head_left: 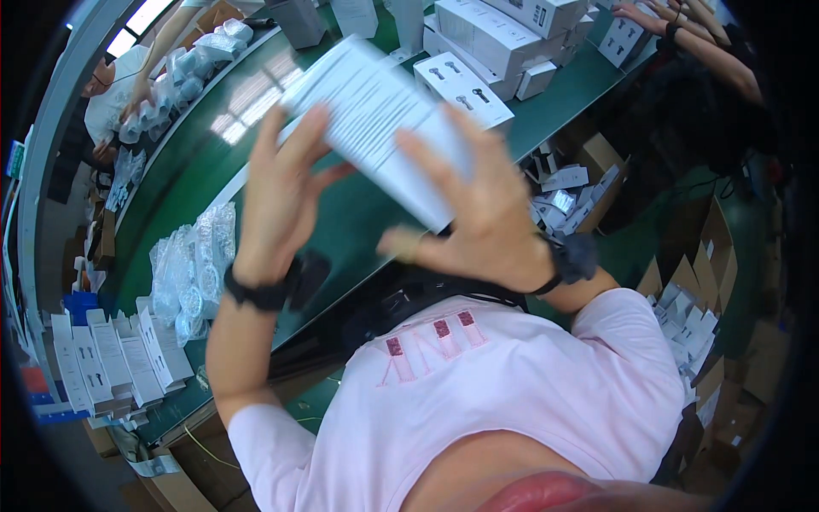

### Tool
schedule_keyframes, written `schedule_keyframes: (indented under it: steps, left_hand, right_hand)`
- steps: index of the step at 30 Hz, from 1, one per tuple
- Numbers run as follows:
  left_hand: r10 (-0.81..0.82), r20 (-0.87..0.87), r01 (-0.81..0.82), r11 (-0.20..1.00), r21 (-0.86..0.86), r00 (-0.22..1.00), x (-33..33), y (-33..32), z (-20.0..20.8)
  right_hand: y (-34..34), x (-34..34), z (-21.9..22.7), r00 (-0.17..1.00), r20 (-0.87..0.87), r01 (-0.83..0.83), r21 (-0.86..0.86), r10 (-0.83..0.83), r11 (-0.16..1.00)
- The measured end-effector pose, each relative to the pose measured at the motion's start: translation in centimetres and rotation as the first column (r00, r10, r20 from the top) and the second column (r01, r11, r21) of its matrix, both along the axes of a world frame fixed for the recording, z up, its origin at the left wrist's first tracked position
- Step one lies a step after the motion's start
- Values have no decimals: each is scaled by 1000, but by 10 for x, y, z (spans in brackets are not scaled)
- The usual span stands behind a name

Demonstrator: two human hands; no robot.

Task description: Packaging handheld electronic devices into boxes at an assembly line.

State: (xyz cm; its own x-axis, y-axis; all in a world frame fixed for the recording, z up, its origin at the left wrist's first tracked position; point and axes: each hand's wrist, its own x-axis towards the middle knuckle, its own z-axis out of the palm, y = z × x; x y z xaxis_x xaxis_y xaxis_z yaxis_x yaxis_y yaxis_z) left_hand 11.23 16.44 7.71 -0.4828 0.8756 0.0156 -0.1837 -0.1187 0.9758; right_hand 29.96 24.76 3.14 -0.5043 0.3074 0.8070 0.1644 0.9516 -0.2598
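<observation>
A thick stack of white printed leaflets (367, 111) is held up, tilted and blurred, over the green work table (341, 230). My left hand (281, 200) presses its spread fingers against the stack's lower left edge. My right hand (478, 213) grips the stack's right end, fingers over the top and thumb below. Each wrist wears a black band. Behind the stack lies a white box (465, 90) printed with small dark devices.
Larger white boxes (495, 34) are piled at the table's far end. Clear plastic bags (192, 264) and a row of slim white boxes (111, 358) sit at the left. Other people's hands (674, 26) work at the top right. A carton of white parts (572, 196) stands right.
</observation>
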Motion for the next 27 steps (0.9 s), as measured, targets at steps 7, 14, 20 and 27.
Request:
schedule_keyframes:
  steps: [7,14,20,27]
  left_hand:
    - [-112,-237,64,978,-199,965,-23,111,-24]
    - [-233,-174,185,950,-253,957,-45,60,-32]
    - [-354,251,421,853,-308,901,-10,111,-61]
    - [290,-595,-139,948,286,750,-27,201,-80]
  right_hand:
    - [119,5,-18,909,321,288,-18,-267,957]
    - [129,0,-22,907,142,414,-113,-397,903]
    - [185,53,-23,961,264,266,-812,-79,520]
    - [157,29,-43,982,117,84,-973,147,217]
